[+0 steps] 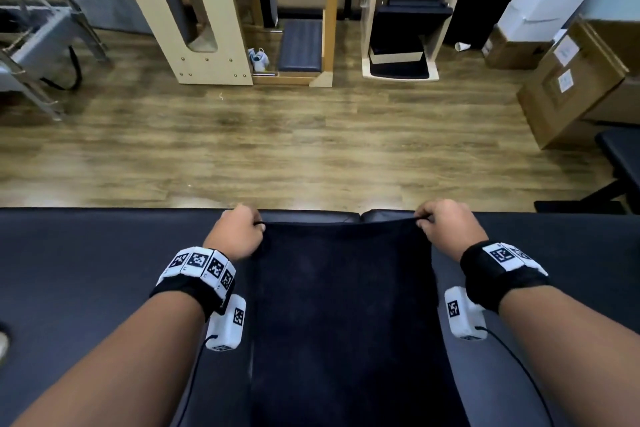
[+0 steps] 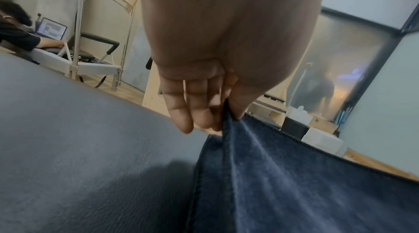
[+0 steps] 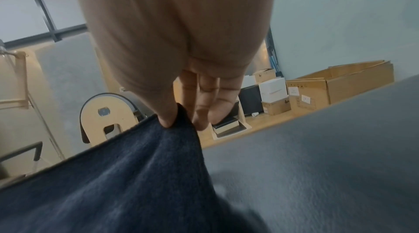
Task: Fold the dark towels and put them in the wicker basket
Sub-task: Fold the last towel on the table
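A dark navy towel (image 1: 343,305) lies stretched lengthwise over the dark padded table (image 1: 86,270), its far edge near the table's far rim. My left hand (image 1: 239,232) pinches the towel's far left corner, and the left wrist view shows the cloth (image 2: 272,174) caught between thumb and fingers (image 2: 195,111). My right hand (image 1: 446,225) pinches the far right corner; in the right wrist view the towel (image 3: 127,165) hangs from thumb and fingers (image 3: 199,109). The far edge is pulled taut between both hands. No wicker basket is in view.
Beyond the table lies a wood floor (image 1: 277,142) with wooden exercise equipment (image 1: 194,10), a shelf unit (image 1: 405,28) and cardboard boxes (image 1: 568,80) at the right. A black bench (image 1: 620,156) stands at far right. A person (image 2: 16,32) sits at a laptop far left.
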`<state>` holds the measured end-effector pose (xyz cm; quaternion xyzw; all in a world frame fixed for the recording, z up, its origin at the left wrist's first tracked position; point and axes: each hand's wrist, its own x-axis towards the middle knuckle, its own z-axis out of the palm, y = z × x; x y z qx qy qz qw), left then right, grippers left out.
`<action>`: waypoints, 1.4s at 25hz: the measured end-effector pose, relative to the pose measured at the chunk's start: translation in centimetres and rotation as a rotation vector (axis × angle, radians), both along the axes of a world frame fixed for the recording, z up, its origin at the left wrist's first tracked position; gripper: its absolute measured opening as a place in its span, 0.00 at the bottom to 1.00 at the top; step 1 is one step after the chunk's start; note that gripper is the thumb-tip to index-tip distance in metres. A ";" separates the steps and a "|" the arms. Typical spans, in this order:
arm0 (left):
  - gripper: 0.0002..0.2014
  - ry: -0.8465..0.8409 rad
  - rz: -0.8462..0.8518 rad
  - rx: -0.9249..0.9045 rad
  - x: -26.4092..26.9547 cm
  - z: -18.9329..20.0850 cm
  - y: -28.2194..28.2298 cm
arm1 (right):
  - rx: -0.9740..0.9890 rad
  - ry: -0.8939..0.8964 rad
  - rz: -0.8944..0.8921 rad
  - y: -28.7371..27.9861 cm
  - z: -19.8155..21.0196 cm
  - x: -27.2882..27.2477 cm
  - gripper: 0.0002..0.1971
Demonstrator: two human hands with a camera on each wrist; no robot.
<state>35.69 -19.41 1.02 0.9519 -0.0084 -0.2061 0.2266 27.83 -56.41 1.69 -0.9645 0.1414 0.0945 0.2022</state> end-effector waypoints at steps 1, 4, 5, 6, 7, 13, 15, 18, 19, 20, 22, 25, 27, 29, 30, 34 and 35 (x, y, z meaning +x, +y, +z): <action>0.07 0.004 -0.003 0.018 0.6 -0.8 -0.2 | 0.008 0.012 -0.009 -0.1 -1.1 0.4 0.05; 0.03 0.016 -0.061 0.020 1.4 -2.8 -1.2 | 0.019 0.045 0.009 -0.2 -3.6 1.0 0.08; 0.05 0.022 -0.102 0.026 1.5 -3.2 -1.5 | 0.018 0.052 0.030 -0.2 -4.2 1.1 0.12; 0.07 0.020 -0.149 0.036 1.5 -3.7 -1.8 | 0.022 0.060 0.053 -0.3 -4.7 1.2 0.15; 0.09 0.016 -0.176 0.055 1.6 -3.9 -2.0 | 0.029 0.072 0.072 -0.4 -5.0 1.4 0.17; 0.09 -0.004 -0.084 0.053 1.5 -3.0 -2.1 | 0.037 0.112 0.094 -0.5 -3.8 1.7 0.09; 0.11 -0.033 -0.069 0.016 1.0 -1.5 -1.6 | 0.038 0.083 0.084 -0.5 -2.0 1.5 0.07; 0.10 -0.128 -0.090 0.000 0.6 2.7 -1.0 | 0.029 0.005 0.040 -0.6 2.1 1.4 0.12; 0.07 -0.185 -0.090 -0.014 0.4 4.9 -0.9 | 0.023 -0.046 0.030 -0.6 4.1 1.2 0.12; 0.06 -0.247 -0.080 -0.040 0.2 7.1 -0.7 | 0.025 -0.105 0.008 -0.6 6.2 0.9 0.11; 0.05 -0.381 -0.059 -0.113 -0.6 12.2 -0.1 | 0.100 -0.263 -0.072 -0.4 10.9 -0.4 0.09; 0.06 -0.557 -0.076 -0.168 -2.6 18.5 0.9 | 0.148 -0.499 -0.109 0.0 16.4 -3.5 0.13; 0.06 -0.628 -0.127 -0.169 -5.0 21.7 1.3 | 0.094 -0.610 -0.100 0.2 18.7 -6.4 0.07; 0.05 -0.665 -0.140 -0.173 -8.2 23.1 1.7 | 0.105 -0.651 -0.112 -0.1 19.5 -9.7 0.04; 0.04 -0.660 -0.139 -0.164 -10.1 22.8 1.9 | 0.130 -0.649 -0.112 -0.3 19.2 -11.5 0.05; 0.03 -0.531 -0.148 -0.107 -18.5 17.2 2.1 | 0.202 -0.525 -0.088 -0.5 13.7 -19.8 0.11; 0.03 -0.480 -0.148 -0.075 -20.8 15.1 2.0 | 0.175 -0.492 -0.073 -0.5 11.6 -22.0 0.11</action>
